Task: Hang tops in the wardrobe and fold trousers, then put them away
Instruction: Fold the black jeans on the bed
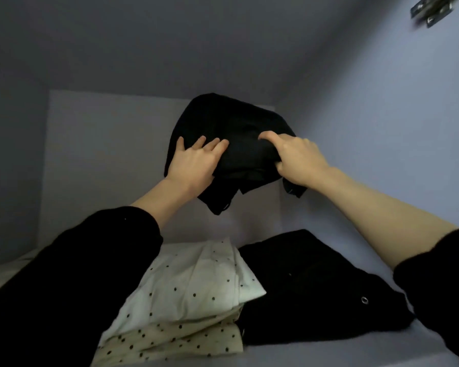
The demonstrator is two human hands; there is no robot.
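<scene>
Inside of a wardrobe compartment, pale lilac-grey on back wall, side walls and ceiling, dimly lit. Metal hinge at upper right on the side wall, blurred. Shelf below, same pale finish, bare strip showing at lower right.

On the shelf, two stacks side by side and touching: cream polka-dot folded fabric on the left in layers, black folded garment on the right with a small metal eyelet near its front edge. No readable writing, label or brand anywhere.

Folded black trousers held up in the air, above and behind the two stacks, near the back wall — clear of the shelf, loose corners hanging down at the lower edge.

Left hand spread flat against the near left side of the bundle, fingers straight and fanned, thumb out to the left, pressing rather than clutching. Right hand on the right side, fingers curled into the cloth, thumb on top — a firm grasp on the trousers. Both forearms bare and stretched forward and up, dark sleeves pushed back toward the elbows.
</scene>
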